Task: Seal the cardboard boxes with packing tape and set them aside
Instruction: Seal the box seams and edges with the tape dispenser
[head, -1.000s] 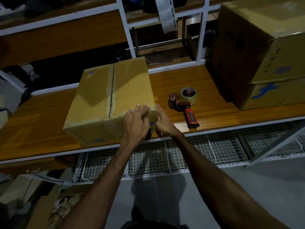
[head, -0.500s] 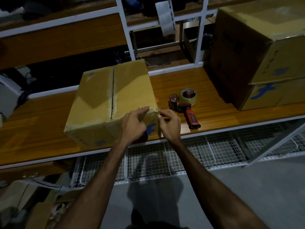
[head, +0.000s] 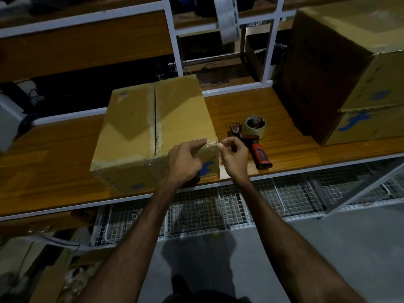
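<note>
A closed cardboard box [head: 140, 127] sits on the wooden bench [head: 43, 162], its top flaps meeting in a centre seam. My left hand [head: 185, 160] rests on the box's near right corner, fingers stretched along a strip of clear tape at the top edge. My right hand [head: 234, 156] is just off that corner, thumb and forefinger pinching the loose end of the tape. A tape dispenser [head: 253, 136] with a red handle and a tan roll lies on the bench to the right of the box, untouched.
Two large stacked cardboard boxes [head: 354, 84] stand at the bench's right end. A white frame [head: 172, 40] and a dark shelf run behind. Wire mesh baskets [head: 218, 206] hang below the bench. Cardboard scraps [head: 43, 270] lie on the floor at the lower left.
My right hand has lifted off the box's side and now pinches the tape end at the corner. My left hand slid slightly back, fingers now along the top edge.
</note>
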{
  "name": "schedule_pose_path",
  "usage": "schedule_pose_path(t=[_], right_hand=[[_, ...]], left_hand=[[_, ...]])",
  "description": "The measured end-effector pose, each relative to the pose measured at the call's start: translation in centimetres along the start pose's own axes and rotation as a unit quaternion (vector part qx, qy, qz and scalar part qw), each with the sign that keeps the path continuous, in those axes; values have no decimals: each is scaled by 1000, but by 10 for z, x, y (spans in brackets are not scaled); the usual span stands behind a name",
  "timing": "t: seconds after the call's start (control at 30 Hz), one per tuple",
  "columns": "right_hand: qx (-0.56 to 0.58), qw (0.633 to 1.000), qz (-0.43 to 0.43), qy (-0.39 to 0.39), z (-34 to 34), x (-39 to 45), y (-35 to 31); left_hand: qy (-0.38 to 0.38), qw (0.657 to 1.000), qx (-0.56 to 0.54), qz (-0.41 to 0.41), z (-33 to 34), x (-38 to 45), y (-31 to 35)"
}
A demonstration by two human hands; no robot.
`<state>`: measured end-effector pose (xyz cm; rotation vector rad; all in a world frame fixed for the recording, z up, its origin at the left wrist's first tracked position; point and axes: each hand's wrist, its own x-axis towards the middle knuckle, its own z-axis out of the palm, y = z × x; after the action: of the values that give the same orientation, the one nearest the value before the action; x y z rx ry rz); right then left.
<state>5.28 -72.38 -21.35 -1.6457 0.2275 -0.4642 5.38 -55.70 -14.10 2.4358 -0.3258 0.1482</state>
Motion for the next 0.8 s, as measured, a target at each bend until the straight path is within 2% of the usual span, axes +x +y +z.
schedule_pose_path(t=[0.1,0.23,0.3,0.43,0.6,0.8], right_hand=[[-105,989,-108,9,4,-13,-2],[-205,950,-220,-83,-12,-12,1],[-226,941,-231,-96,-17,-7,3],[-222,944,-223,-99,-15,3,1],[-232,941,-224,-106,-12,2,-8],[-227,940,-235,-102,-5,-3,-14]], left_hand=[[-10,1000,-7,11,-7,-3,4],[-36,999,-23,8,-15,-4,1],[-52,998,-41,9,-18,-4,-2],[-77,986,-149,-19,-30,-4,-7],[-20,967,-249,-41,-43,2,-18],[56,944,-315,-78,-59,-2,-36]])
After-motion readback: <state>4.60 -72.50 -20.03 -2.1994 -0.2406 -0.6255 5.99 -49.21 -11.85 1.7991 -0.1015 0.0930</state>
